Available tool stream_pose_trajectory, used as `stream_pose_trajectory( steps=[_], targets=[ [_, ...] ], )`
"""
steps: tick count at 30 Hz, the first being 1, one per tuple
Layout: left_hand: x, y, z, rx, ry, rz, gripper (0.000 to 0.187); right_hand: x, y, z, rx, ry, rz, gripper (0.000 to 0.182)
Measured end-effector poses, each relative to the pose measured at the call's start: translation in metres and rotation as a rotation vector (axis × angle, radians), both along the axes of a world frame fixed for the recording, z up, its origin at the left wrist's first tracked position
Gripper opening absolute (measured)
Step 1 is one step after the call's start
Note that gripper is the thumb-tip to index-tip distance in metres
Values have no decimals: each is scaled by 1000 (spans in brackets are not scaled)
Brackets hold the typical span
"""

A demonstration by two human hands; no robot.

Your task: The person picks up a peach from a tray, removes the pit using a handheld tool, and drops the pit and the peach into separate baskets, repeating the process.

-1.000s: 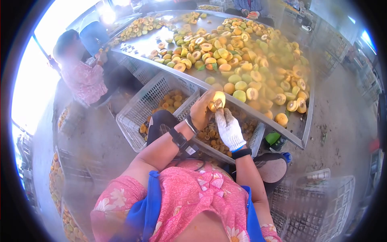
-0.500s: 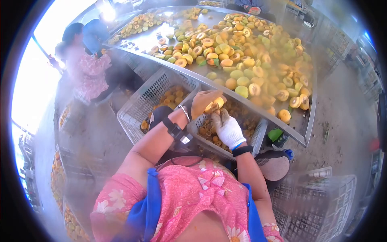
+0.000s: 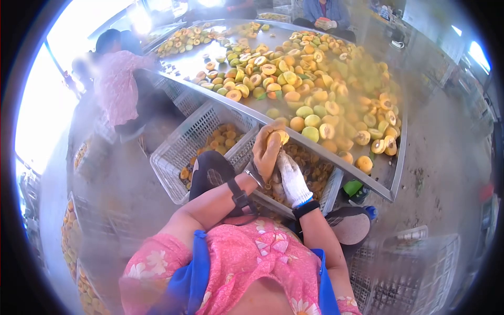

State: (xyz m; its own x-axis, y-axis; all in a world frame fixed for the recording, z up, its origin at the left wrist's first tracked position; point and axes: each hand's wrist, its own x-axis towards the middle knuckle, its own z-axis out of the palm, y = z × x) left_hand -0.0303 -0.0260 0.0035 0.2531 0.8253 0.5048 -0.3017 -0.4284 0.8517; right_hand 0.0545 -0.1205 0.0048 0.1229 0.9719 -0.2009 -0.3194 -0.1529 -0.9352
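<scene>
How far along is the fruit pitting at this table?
Done: many halved fruits lie cut side up on the metal table, and pits fill the crate under the hands. In hand: the bare left hand grips one fruit while the gloved right hand presses against it from below. Left: plenty of whole fruits sit near the table edge.

pink floral top, blue apron, white glove (image 3: pixel 292 179)
</scene>
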Motion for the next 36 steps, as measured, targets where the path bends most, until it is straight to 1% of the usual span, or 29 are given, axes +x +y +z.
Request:
stream_pose_trajectory(
  steps=[2, 5, 7, 9, 12, 13, 16, 19, 20, 22, 23, 25, 26, 27, 28, 29, 30, 31, 32, 33, 35, 36],
  targets=[
    [4, 1, 5, -121, -95, -75, 42, 7, -3, -1, -53, 31, 88, 39],
    [-8, 11, 29, -648, -2, -321, 53, -3, 1, -14, 126, -146, 17, 38],
    [-10, 18, 32, -562, 134, -343, 59, -9, -1, -19, 140, -151, -7, 39],
    [-8, 16, 38, -447, 276, -335, 62, -9, -5, -15, 116, -72, -2, 37],
    [-11, 15, 48, -122, 471, -294, 63, -8, -13, 1, 24, 187, 77, 32],
    [-11, 16, 50, -125, 473, -328, 63, -9, -11, -2, -8, 292, 101, 32],
    [-12, 13, 50, -256, 443, -387, 63, -2, -21, 15, -168, 606, 254, 34],
    [-4, 7, 43, -398, 213, -465, 66, -2, -18, 4, -125, 896, 372, 36],
    [-2, 5, 44, -505, 156, -500, 70, -1, -18, 5, -117, 970, 357, 36],
    [2, 2, 46, -698, 87, -500, 73, 4, -21, 8, -89, 1091, 393, 38],
    [3, 0, 48, -729, 77, -480, 73, 7, -19, 2, -52, 1180, 476, 40],
    [2, 9, 40, -849, -96, -396, 71, 5, -21, -4, 8, 1079, 406, 41],
    [0, 19, 31, -907, -181, -352, 70, 5, -22, -7, 25, 1088, 401, 40],
    [-11, 46, 6, -841, -272, -433, 68, 6, -24, -10, 41, 1097, 396, 39],
    [-25, 55, 16, -867, -302, -345, 65, 6, -26, -13, 58, 1107, 390, 38],
    [-42, 68, 17, -759, -298, -245, 60, 13, -26, -22, 61, 1147, 427, 39],
    [-57, 90, 12, -663, -301, -69, 48, 17, -25, -28, 66, 1189, 462, 40],
    [-69, 89, 30, -469, -103, 72, 36, 18, -25, -30, 71, 1133, 387, 42],
    [-82, 87, 49, -293, 91, 248, 25, 19, -24, -31, 44, 1138, 363, 42],
    [-93, 107, 36, -127, 217, 352, 24, 18, -22, -30, 17, 1142, 340, 43],
    [-91, 126, 31, 176, 403, 406, 26, 17, -17, -25, -35, 1107, 327, 42],
    [-74, 119, 39, 307, 466, 355, 30, 15, -15, -22, -50, 1094, 322, 42]
  ],
)
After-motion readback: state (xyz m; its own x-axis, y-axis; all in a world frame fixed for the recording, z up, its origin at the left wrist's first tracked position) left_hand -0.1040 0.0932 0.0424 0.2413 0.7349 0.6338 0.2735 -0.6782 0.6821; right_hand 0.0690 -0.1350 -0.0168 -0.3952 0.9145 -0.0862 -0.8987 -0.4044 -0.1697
